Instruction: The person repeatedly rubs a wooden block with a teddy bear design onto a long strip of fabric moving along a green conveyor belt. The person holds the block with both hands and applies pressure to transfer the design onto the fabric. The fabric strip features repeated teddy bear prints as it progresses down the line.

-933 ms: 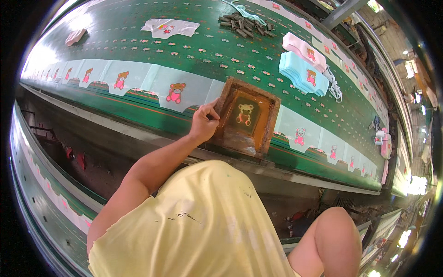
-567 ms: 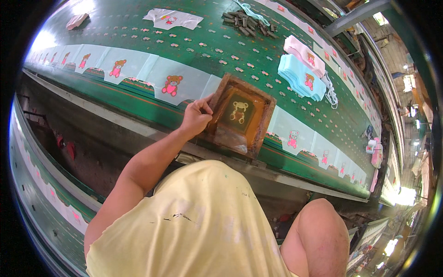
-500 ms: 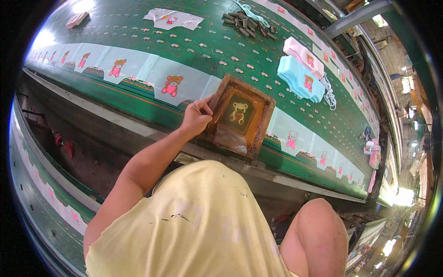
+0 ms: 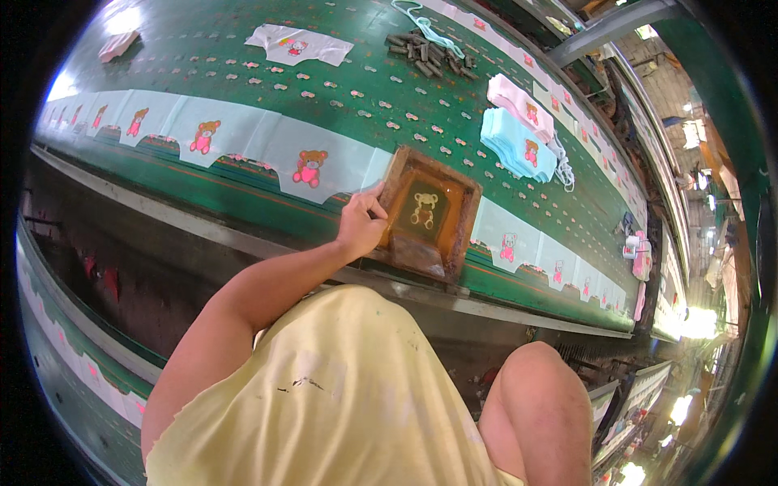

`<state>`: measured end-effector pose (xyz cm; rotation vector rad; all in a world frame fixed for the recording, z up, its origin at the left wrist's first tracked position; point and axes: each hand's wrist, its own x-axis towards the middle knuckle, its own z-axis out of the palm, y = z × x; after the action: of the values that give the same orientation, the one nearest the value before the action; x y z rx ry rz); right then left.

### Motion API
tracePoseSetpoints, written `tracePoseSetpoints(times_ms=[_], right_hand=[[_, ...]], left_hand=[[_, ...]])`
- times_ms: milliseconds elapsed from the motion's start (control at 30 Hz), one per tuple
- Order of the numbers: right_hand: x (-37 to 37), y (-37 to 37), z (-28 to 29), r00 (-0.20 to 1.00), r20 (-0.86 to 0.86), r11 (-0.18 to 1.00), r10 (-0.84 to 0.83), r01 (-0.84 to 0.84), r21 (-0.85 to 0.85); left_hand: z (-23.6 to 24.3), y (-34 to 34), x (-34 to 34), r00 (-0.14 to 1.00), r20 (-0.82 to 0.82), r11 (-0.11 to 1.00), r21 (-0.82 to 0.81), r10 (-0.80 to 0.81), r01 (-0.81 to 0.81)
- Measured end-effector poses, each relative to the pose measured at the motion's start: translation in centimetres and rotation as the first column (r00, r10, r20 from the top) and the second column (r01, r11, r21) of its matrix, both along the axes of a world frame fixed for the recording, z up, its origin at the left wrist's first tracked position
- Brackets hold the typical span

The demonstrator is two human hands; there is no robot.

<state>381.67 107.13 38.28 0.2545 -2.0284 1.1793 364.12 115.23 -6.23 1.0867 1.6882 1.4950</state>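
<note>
A wooden-rimmed printing screen (image 4: 442,166) with a pale bear stencil lies over the row of light blue fabric pieces at the near edge of the green table. My left hand (image 4: 362,223) grips its left rim, fingers closed on the wood. Left of the screen, a fabric piece (image 4: 310,168) carries a brown bear with a pink heart. To its right, a fabric piece (image 4: 509,246) bears a mostly pink, paler bear. Whatever lies directly beneath the screen is hidden. My right hand is out of view.
On the green table (image 4: 340,113) lie a stack of blue cloths (image 4: 519,144), pink cloths (image 4: 519,101), dark short sticks (image 4: 429,57) and a white printed piece (image 4: 298,44). A metal beam (image 4: 612,31) crosses at upper right. My knee (image 4: 539,389) is near the table edge.
The screen's far edge has come down, so it lies flatter over the fabric. My left hand has moved slightly right and down with it. The whole view has shifted a little.
</note>
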Motion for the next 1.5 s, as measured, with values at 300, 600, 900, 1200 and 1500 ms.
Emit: tracePoseSetpoints(times_ms=[300, 600, 900, 1200, 1500], right_hand=[[-0.8, 0.4, -5.6, 0.827, 0.250, 0.745, -0.504, 0.563, -0.358], [6.2, 7.7, -32.0, 0.227, 0.538, 0.547, -0.812, 0.616, 0.567], [8.3, 11.2, -32.8, 0.437, 0.590, 0.727, -0.679, 0.514, 0.455], [9.7, 18.4, -33.0, 0.567, 0.672, 0.878, -0.477, 0.346, 0.331], [5.9, 26.2, -35.8, 0.561, 0.521, 0.764, -0.644, 0.504, 0.402]], left_hand=[[-0.6, -0.3, -0.4, 0.995, -0.041, 0.989, 0.109, -0.095, 0.099], [0.1, -0.3, -0.3, 0.999, 0.013, 0.999, -0.006, -0.034, 0.034], [-1.5, 0.1, -0.6, 0.993, -0.114, 0.999, -0.039, -0.010, 0.005], [-1.3, -0.3, -0.8, 1.000, -0.016, 0.999, -0.035, 0.008, -0.008], [-1.1, -0.2, -0.9, 0.999, 0.034, 0.995, 0.095, -0.030, 0.027]])
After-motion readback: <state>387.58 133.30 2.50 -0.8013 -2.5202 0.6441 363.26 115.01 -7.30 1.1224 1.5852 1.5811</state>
